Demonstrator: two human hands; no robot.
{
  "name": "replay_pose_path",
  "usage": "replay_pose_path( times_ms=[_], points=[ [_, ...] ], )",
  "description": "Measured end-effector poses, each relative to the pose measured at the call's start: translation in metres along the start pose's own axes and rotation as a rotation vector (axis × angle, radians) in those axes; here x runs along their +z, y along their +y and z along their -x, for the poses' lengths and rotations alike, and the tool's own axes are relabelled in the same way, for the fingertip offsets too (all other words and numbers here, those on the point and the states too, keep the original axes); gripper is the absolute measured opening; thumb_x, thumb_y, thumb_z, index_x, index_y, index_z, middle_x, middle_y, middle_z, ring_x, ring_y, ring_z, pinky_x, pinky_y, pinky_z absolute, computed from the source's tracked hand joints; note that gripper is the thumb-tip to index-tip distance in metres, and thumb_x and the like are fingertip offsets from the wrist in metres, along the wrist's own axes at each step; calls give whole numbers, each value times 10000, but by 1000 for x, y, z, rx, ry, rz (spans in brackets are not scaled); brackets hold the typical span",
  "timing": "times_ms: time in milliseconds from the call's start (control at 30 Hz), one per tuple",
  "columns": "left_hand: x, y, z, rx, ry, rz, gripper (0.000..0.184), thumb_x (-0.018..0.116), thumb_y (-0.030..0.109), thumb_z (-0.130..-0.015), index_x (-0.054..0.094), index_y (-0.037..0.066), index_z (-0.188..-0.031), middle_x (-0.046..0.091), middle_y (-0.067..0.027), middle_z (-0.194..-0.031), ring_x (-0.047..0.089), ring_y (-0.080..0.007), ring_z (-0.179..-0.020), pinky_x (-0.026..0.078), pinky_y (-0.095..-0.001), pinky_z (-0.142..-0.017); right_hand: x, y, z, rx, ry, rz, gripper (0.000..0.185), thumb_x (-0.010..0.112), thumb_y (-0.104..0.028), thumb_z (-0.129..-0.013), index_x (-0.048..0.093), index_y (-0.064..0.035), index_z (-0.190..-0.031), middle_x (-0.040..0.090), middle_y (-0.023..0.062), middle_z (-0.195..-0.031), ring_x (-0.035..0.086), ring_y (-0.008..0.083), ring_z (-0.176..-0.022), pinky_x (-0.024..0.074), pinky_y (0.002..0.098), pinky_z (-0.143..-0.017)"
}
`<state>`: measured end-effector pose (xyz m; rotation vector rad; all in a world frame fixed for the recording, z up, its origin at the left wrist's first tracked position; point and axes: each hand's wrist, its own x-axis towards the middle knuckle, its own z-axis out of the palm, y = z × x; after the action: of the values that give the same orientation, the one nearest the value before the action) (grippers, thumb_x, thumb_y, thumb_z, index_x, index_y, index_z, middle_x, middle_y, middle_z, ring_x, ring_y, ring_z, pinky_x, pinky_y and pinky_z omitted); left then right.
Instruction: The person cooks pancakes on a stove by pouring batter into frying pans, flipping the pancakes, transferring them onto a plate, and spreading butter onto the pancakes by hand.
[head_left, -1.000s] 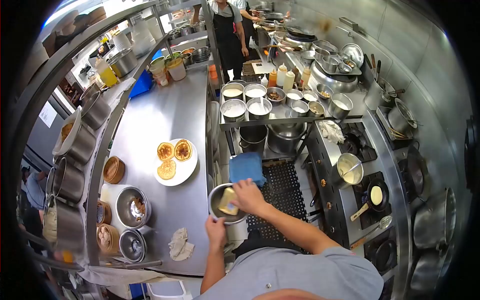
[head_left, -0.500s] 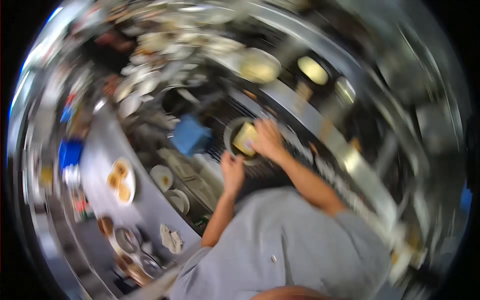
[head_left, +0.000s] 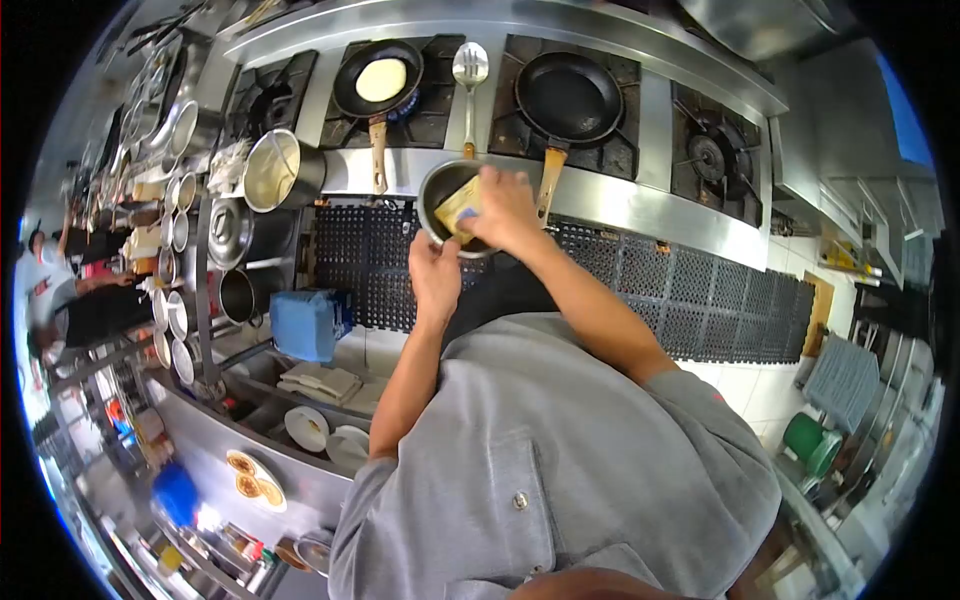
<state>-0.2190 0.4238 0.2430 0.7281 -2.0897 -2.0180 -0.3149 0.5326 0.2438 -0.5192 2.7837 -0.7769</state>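
A small metal bowl (head_left: 434, 186) is held in front of the stove, with my left hand (head_left: 435, 277) closed on its near rim. Inside it, my right hand (head_left: 503, 207) grips a yellow, partly wrapped block (head_left: 456, 209). Beyond the bowl a slotted spoon (head_left: 470, 66) lies on the stove top. To its left a pan (head_left: 349, 84) holds a pale round pancake (head_left: 381, 80) over a lit burner. On the right a dark frying pan (head_left: 569, 97) sits with nothing in it.
A pot of batter (head_left: 271, 172) with a utensil stands at the stove's left front. Black rubber mats (head_left: 690, 292) cover the floor. A blue-covered box (head_left: 305, 325) is at the left. The steel counter (head_left: 200, 425) bears a plate of pancakes (head_left: 273, 469). Another person (head_left: 90, 310) is at far left.
The view has turned right from the counter to the stove. Both hands and the bowl have come round to the stove front, still holding the bowl and yellow block.
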Motion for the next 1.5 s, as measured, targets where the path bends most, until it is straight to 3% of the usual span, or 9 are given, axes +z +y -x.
replay_pose_path(
  times_ms=[367,567,700,800,900,1033,1167,1300,1500],
  points=[
    [30,-5,-25,-11,20,-130,103,586,29,-788,575,-42,-861,568,-102,-714,548,-151,-582,438,-309,-521,-10,41,-22,174,-112,-427,627,785,-284,-637,495,5,-1111,600,248,-1018,578,384,-1009,455,422,-846],
    [39,14,-40,-103,-22,-1,110,550,-2,-822,555,-36,-927,586,-87,-828,574,-134,-681,505,-269,-590,-46,94,-51,203,212,-924,448,781,-132,-673,522,-19,-1021,631,212,-987,626,340,-924,482,363,-804],
    [17,-2,-36,-135,6,108,151,549,9,-830,566,-22,-977,571,-72,-856,570,-130,-735,511,-260,-633,-58,174,-115,167,492,54,374,729,-213,-720,536,-36,-987,647,173,-940,608,349,-890,476,439,-777],
    [1,-7,-25,-180,39,119,166,555,17,-834,570,-14,-996,566,-54,-861,539,-94,-729,454,-227,-615,-43,193,-143,52,470,326,356,696,-231,-737,542,-46,-1000,650,163,-929,597,350,-894,467,468,-756],
    [-17,-7,-11,-232,112,114,168,552,24,-843,567,-12,-1006,564,-47,-858,530,-87,-726,433,-222,-596,-54,185,-124,-145,172,427,350,699,-213,-728,546,-60,-1004,651,152,-932,594,334,-913,467,454,-755],
    [-32,-10,1,-247,184,198,168,552,24,-847,564,-9,-1012,557,-44,-857,542,-97,-739,465,-232,-639,-62,205,-156,7,399,446,335,688,-191,-728,543,-43,-991,652,156,-921,601,350,-892,482,462,-754],
    [-41,-6,7,-253,198,159,181,560,31,-849,567,-8,-1026,565,-51,-877,549,-104,-752,469,-236,-651,-65,179,-133,-155,39,404,338,669,-238,-750,538,-35,-986,644,203,-902,601,376,-896,483,482,-766],
    [-59,-10,20,-301,231,247,187,553,33,-854,563,-16,-1034,568,-60,-890,558,-111,-773,487,-253,-668,-58,214,-169,-54,372,465,275,651,-212,-776,537,-23,-941,648,180,-910,592,374,-861,479,474,-745],
    [-96,-23,41,-322,334,314,186,546,33,-861,560,-1,-1044,595,-56,-911,566,-112,-771,487,-258,-671,-63,174,-127,-83,176,339,351,660,-217,-766,510,-31,-1024,625,224,-926,587,401,-898,476,486,-763]
  ],
)
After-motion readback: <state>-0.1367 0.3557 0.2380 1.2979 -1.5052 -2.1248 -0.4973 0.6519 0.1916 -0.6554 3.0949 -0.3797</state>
